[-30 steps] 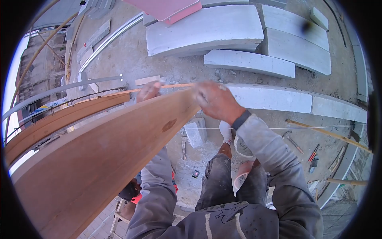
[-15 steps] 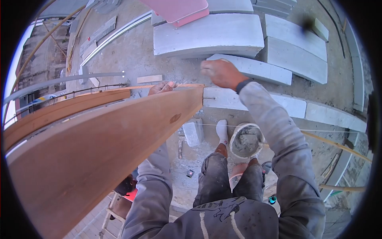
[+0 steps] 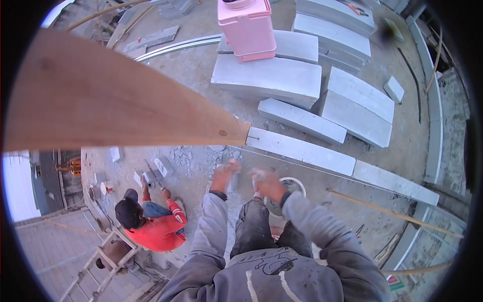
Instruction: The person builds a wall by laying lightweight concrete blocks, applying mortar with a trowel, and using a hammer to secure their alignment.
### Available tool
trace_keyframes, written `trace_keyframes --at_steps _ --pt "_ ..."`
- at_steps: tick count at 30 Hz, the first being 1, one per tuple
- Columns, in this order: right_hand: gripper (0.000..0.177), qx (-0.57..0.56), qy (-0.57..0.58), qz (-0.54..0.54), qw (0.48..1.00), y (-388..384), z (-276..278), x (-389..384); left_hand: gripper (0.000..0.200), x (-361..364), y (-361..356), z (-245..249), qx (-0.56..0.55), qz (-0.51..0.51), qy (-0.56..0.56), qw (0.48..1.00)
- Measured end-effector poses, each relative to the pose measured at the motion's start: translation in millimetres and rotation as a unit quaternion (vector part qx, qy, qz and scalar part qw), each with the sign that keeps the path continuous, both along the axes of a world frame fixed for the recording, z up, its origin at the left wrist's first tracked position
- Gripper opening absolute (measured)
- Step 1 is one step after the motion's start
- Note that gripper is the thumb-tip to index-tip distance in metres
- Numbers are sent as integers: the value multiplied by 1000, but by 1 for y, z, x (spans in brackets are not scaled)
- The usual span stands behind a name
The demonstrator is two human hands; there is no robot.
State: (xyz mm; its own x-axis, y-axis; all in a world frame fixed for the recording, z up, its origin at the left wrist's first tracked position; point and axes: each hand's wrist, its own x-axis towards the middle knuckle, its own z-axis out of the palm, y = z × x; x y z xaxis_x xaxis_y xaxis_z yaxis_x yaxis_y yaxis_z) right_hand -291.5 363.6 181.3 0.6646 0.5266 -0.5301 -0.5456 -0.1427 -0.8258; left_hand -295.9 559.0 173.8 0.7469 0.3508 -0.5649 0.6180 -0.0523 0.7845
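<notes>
My left hand (image 3: 226,175) is held in front of my body with its fingers curled. Close on its right, my right hand (image 3: 266,184) is also curled, above my knee. Whether either holds anything is too small to tell. Past both hands runs a thin white string (image 3: 302,164), beside a row of white blocks (image 3: 302,150). A wooden post (image 3: 126,100) meets the left end of that row. Partly behind my right hand stands a bucket (image 3: 293,187).
A co-worker in a red top (image 3: 160,230) crouches at the lower left near a ladder (image 3: 95,269). Large white blocks (image 3: 266,78) lie beyond the row, with a pink container (image 3: 247,35) on them. A bamboo pole (image 3: 397,214) is at the right.
Both hands have come back from the post and block row towards my body. The view has turned, bringing the co-worker and more of the pink container into sight.
</notes>
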Motion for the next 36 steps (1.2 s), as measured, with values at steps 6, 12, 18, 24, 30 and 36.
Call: trace_keyframes --at_steps 6,12,18,24,30,36 --pt "31 -45 -56 -6 997 56 -8 -42 31 -12 -13 -9 -135 12 6 991" --pt "33 -145 -262 77 951 6 10 -38 27 1 66 -25 -85 -46 -39 995" --pt "29 -305 -284 -72 906 -128 20 -35 31 46 122 -22 109 -212 -76 968" --pt "30 -505 -151 -250 812 -243 3 -125 36 124 163 -33 516 -412 -333 673" --pt "28 -509 6 -310 803 -198 -19 -255 36 162 179 -33 525 -492 -296 628" --pt "37 -468 180 -277 820 -142 -45 -354 37 170 191 -37 491 -529 -264 640"
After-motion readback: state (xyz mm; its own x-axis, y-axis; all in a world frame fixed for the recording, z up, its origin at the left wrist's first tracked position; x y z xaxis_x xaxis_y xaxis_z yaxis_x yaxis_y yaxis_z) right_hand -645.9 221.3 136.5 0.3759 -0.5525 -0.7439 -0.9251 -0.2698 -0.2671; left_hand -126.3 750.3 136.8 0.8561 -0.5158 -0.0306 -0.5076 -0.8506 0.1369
